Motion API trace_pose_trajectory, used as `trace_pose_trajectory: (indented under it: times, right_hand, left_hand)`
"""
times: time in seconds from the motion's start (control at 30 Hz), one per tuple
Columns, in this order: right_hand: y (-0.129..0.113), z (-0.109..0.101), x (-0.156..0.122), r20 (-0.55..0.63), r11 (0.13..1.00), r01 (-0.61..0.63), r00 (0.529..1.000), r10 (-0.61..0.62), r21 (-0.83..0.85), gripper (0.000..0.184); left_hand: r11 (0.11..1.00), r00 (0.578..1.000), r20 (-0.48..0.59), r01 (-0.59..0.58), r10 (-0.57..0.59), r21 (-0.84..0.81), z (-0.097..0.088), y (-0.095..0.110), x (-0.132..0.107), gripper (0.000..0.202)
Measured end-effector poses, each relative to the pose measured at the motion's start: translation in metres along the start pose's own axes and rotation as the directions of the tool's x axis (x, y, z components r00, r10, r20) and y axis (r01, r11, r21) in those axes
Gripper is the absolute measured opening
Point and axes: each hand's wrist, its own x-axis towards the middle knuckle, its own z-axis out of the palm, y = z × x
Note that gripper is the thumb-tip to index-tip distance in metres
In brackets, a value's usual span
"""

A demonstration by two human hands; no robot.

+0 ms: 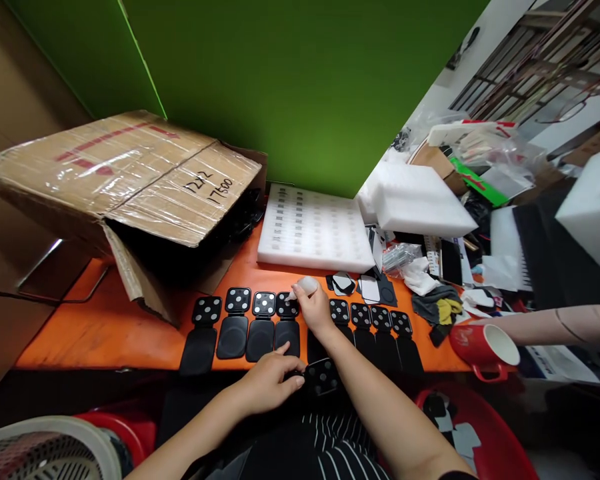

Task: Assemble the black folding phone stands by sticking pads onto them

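Note:
My right hand (314, 312) is closed around a small white squeeze bottle (306, 287). The bottle's narrow tip points left, over the dotted square of a black hinged piece (287, 305). My left hand (273, 379) is at the table's front edge, its thumb and fingers closed at the side of another black hinged piece with round dots (323, 377); part of that piece is hidden. Several similar pieces lie opened in a row along the orange table, such as the leftmost black hinged piece (207, 311). My right forearm covers part of the row.
A large cardboard box (145, 177) lies open on the left. Behind the row is a white foam tray (315, 230) with small parts in it. To the right are loose plates (370, 288), gloves (437, 307) and a red mug (480, 347). A green panel (280, 87) stands behind.

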Motion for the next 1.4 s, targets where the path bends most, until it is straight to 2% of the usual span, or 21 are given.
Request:
trace_pose_trajectory:
  times: [0.1, 0.3, 0.37, 0.43, 0.53, 0.6, 0.77, 0.9, 1.03, 1.17, 1.4]
  right_hand:
    - [-0.001, -0.001, 0.001, -0.015, 0.999, 0.019, 1.000, -0.019, -0.036, 0.020]
    - [0.003, -0.003, 0.002, -0.018, 1.000, 0.005, 1.000, -0.005, 0.030, 0.024]
    - [0.002, -0.005, -0.001, 0.001, 0.999, 0.010, 1.000, -0.010, 0.049, 0.025]
    - [0.000, -0.008, -0.005, 0.031, 0.999, 0.035, 0.999, -0.035, -0.001, 0.025]
    - [-0.001, -0.012, -0.009, 0.059, 0.989, 0.087, 0.995, -0.081, -0.118, 0.023]
    - [0.000, -0.014, -0.008, 0.066, 0.986, 0.097, 0.994, -0.089, -0.133, 0.024]
    - [0.001, -0.007, -0.002, 0.067, 0.997, -0.015, 0.998, 0.010, 0.081, 0.028]
    - [-0.007, 0.014, -0.002, 0.183, 0.984, -0.047, 0.983, 0.016, 0.170, 0.030]
    - [-0.013, 0.030, -0.005, 0.228, 0.998, 0.035, 0.973, -0.045, 0.048, 0.026]
    - [-0.011, 0.032, -0.003, 0.237, 0.994, 0.105, 0.967, -0.093, -0.040, 0.025]
    - [-0.011, 0.041, 0.006, 0.195, 0.999, 0.028, 0.980, -0.031, 0.017, 0.029]
  left_hand:
    - [1.000, 1.000, 0.022, -0.002, 0.002, 0.013, -0.001, 0.000, 0.001, 0.014]
    - [0.955, 0.981, 0.191, -0.019, -0.040, 0.295, -0.001, 0.002, 0.002, 0.016]
    - [0.940, 0.976, 0.212, -0.023, -0.053, 0.340, -0.001, 0.002, 0.002, 0.015]
    - [0.937, 0.974, 0.220, -0.022, -0.059, 0.349, -0.001, 0.003, 0.002, 0.015]
    - [0.941, 0.973, 0.217, -0.004, -0.074, 0.339, -0.002, 0.003, 0.003, 0.016]
    - [0.943, 0.974, 0.210, 0.010, -0.084, 0.331, -0.003, 0.003, 0.003, 0.016]
    - [0.945, 0.982, 0.173, 0.011, -0.072, 0.328, -0.015, 0.006, -0.003, 0.018]
    - [0.932, 0.989, 0.137, 0.004, -0.057, 0.362, -0.031, 0.004, -0.012, 0.019]
    - [0.921, 0.989, 0.122, 0.028, -0.081, 0.389, -0.037, -0.004, -0.016, 0.018]
    - [0.928, 0.989, 0.099, 0.064, -0.107, 0.368, -0.037, -0.008, -0.015, 0.016]
    - [0.932, 0.988, 0.105, 0.073, -0.117, 0.355, -0.039, -0.009, -0.013, 0.014]
